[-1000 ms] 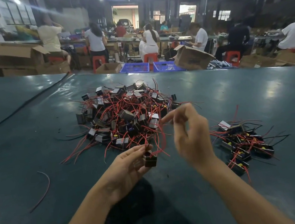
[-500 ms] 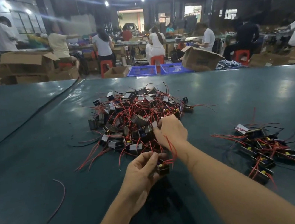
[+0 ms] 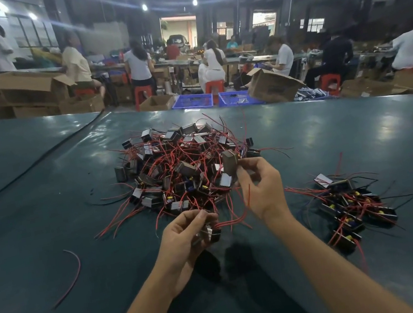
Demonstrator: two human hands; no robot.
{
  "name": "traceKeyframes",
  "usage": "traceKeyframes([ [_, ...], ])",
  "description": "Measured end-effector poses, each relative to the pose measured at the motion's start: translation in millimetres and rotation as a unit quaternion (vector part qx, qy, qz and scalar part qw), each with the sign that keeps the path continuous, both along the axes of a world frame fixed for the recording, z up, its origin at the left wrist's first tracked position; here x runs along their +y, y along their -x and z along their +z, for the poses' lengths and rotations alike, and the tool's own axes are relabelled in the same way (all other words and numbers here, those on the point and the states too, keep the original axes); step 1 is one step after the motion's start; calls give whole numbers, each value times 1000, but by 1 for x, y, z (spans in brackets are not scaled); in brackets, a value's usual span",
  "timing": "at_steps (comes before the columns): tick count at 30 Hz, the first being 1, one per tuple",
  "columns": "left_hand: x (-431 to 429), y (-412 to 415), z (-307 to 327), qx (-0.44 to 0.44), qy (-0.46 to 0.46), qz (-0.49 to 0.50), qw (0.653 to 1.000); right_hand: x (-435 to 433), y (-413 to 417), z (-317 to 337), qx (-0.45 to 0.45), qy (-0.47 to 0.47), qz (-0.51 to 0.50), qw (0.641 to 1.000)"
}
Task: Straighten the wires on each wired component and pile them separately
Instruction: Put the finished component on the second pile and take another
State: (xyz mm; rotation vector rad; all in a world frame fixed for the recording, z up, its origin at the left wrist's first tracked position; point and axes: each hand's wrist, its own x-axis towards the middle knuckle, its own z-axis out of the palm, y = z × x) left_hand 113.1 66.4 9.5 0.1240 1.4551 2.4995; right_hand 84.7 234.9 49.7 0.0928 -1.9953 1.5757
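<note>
Centrally, a tangled heap [image 3: 173,162] of small dark components with red wires sits on the green table [image 3: 30,215]. Left hand [image 3: 185,231], on the near side of the heap: fingers curled round one dark component [image 3: 212,234], its red wires trailing right. Right hand [image 3: 263,187], at the heap's near right edge: thumb and fingers pinch a brownish component [image 3: 230,161], raised above the heap. Smaller pile [image 3: 352,205] lies well apart to the right. One loose red wire [image 3: 74,273] lies alone at left.
</note>
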Motion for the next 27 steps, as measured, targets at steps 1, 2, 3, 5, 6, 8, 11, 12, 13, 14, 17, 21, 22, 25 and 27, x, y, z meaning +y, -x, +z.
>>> traceKeyframes([
  [1,0,0,-1,1,2,0,1000,2,-8,0,12,0,10,1000],
  [2,-1,1,-2,3,5,0,1000,3,-17,0,24,0,17,1000],
  [3,-1,1,-3,5,8,-2,1000,4,-24,-2,35,2,25,999],
  [5,-1,1,-3,14,17,-8,1000,3,-38,-6,51,22,42,998],
  [6,-1,0,-3,17,23,-12,1000,2,-42,-8,51,30,46,997],
  [8,-1,-1,-3,20,32,-16,999,0,-50,-16,37,7,25,999],
  [11,0,-2,-2,16,32,-13,999,1,-61,-32,8,-13,-12,1000],
  [12,1,-2,-2,16,33,-9,999,3,-64,-34,5,3,-19,1000],
  [13,2,-2,-3,19,37,-8,999,6,-66,-34,4,25,-25,999],
  [14,3,-2,-3,24,46,-9,999,9,-66,-33,6,49,-31,998],
  [17,4,-3,-2,40,69,-7,997,17,-68,-27,23,108,-48,993],
  [21,8,-4,-5,42,81,49,995,27,-74,-25,50,170,-77,981],
  [22,9,-4,-6,55,94,75,991,30,-75,-24,61,184,-89,977],
  [25,5,0,-9,104,130,158,973,38,-78,-17,107,224,-137,959],
  [27,-1,3,-8,123,146,196,962,46,-81,-10,139,240,-161,947],
])
